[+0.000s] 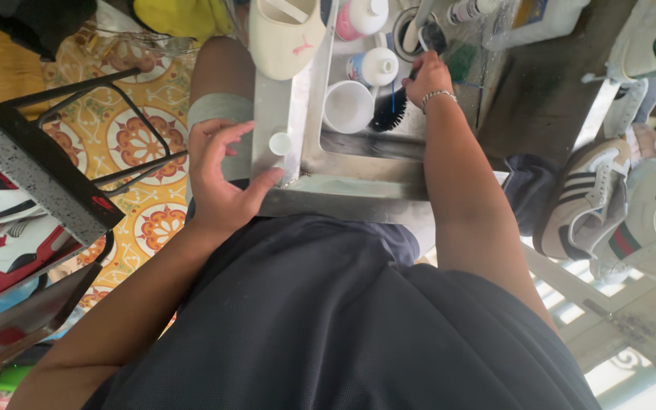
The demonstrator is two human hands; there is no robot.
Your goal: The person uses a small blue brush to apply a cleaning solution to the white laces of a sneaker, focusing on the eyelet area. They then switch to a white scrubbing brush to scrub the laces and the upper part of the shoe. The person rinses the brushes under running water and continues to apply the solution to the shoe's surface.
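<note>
Fingers (419, 72) gripping black brush (390, 110), white bottle (373, 67) beside

A shoe-cleaning workshop. White striped sneakers (588, 196) wait on a pale slatted rack (616, 304) (several pairs), beside a steel wash sink (358, 190) with a black-bristled brush (389, 112).

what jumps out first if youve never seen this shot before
The eye lands first on the metal sink tray at centre, where the right hand holds a black-bristled brush beside a white round cup. The left hand rests open at the tray's left rim, near a small white cap. On the right, white sneakers with dark stripes crowd a rack, and a cream-coloured shoe sits at the tray's top.
</note>
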